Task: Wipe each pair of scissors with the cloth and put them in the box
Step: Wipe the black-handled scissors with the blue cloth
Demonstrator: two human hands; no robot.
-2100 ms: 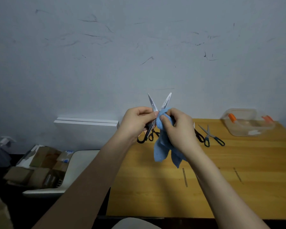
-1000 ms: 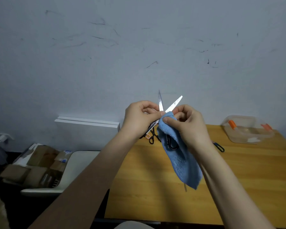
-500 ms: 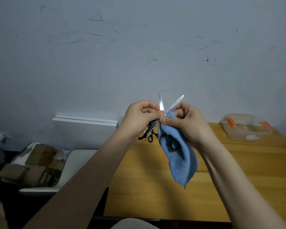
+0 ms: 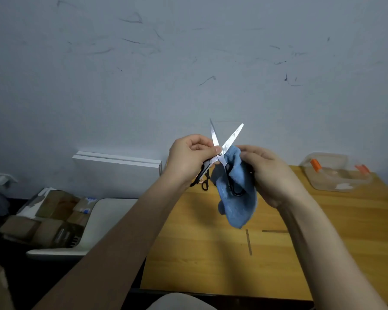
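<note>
Head view: the black-handled steel scissors (image 4: pixel 230 138), blades spread and pointing upward, are pinched near the pivot by the left hand (image 4: pixel 188 157). The blue cloth (image 4: pixel 240 204), lying behind one handle, is gripped by the right hand (image 4: pixel 271 173). The clear, orange-clipped plastic box (image 4: pixel 329 185) is located on the wooden table (image 4: pixel 211 253), far right.

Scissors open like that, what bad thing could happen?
The scissors have both blades spread and bare, and the left hand pinches right beside the pivot; if they close, the thumb might get nicked. The right hand holds the loose cloth by one blade; a slip could drag fingers along the edge.
</note>
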